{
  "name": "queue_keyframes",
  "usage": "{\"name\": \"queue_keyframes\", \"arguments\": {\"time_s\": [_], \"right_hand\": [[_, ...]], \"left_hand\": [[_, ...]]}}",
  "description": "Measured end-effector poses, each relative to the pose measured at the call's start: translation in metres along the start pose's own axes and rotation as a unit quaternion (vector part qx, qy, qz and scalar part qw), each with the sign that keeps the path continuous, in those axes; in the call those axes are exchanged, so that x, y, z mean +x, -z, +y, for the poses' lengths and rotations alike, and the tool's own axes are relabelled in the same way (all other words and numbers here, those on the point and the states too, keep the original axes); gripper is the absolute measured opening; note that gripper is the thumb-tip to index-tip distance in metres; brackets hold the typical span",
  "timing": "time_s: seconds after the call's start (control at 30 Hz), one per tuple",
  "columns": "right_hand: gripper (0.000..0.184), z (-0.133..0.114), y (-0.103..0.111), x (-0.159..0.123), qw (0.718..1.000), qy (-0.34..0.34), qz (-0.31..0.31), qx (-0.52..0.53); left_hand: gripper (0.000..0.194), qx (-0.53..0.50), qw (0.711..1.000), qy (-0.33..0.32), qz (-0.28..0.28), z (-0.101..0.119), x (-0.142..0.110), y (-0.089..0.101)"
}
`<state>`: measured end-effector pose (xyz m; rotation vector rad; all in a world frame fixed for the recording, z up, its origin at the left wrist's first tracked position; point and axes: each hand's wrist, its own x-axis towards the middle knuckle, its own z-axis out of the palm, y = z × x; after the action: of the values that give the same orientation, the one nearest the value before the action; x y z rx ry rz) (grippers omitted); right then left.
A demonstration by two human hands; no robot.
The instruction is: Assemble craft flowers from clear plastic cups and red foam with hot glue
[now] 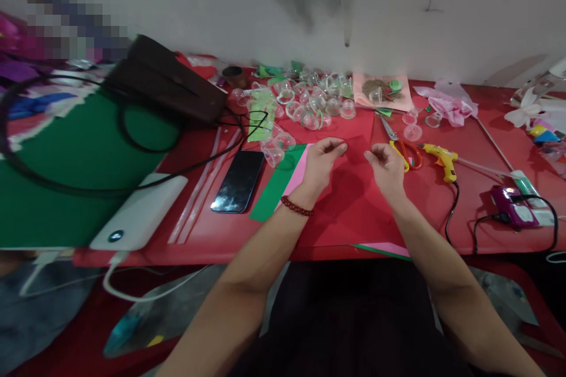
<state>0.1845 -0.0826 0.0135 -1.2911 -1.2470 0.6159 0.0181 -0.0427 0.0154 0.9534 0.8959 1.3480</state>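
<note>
My left hand [325,160], with a beaded bracelet [297,206] at the wrist, is closed in a pinch on a small dark red piece of paper [356,148]. Facing it, my right hand [386,168] is also pinched at the piece's other side; its grip is hard to make out against the red behind. Both hands are above a large red sheet [345,218]. Green paper [269,194] and pink paper [297,174] stick out from under the sheet on the left. Scissors [409,155] with orange and yellow handles lie just right of my right hand.
Several clear plastic cups [309,100] are piled toward the wall. A yellow glue gun [442,160] and a purple power socket [515,206] lie to the right. Leftward are a phone [239,181], a white power bank [139,212], a dark bag [170,82] and looping black cable [88,189].
</note>
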Motion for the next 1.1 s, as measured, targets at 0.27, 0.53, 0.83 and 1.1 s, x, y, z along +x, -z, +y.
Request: {"name": "queue_keyframes", "arguments": {"time_s": [0.27, 0.53, 0.83, 1.1], "right_hand": [[0.024, 0.003, 0.006, -0.001, 0.968, 0.208, -0.029, -0.134], [0.023, 0.0, 0.002, -0.003, 0.997, 0.079, 0.024, 0.003], [0.034, 0.001, -0.002, 0.007, 0.984, -0.121, -0.047, 0.121], [0.03, -0.002, -0.002, 0.005, 0.99, -0.08, -0.065, 0.097]], "left_hand": [[0.031, -0.133, 0.971, 0.181, -0.082, 0.01, 0.003, 0.004], [0.034, -0.132, 0.977, 0.158, -0.06, 0.0, 0.008, 0.01], [0.045, -0.12, 0.974, 0.155, -0.116, 0.006, 0.003, 0.007], [0.061, -0.131, 0.972, 0.148, -0.13, 0.011, 0.001, 0.007]]}}
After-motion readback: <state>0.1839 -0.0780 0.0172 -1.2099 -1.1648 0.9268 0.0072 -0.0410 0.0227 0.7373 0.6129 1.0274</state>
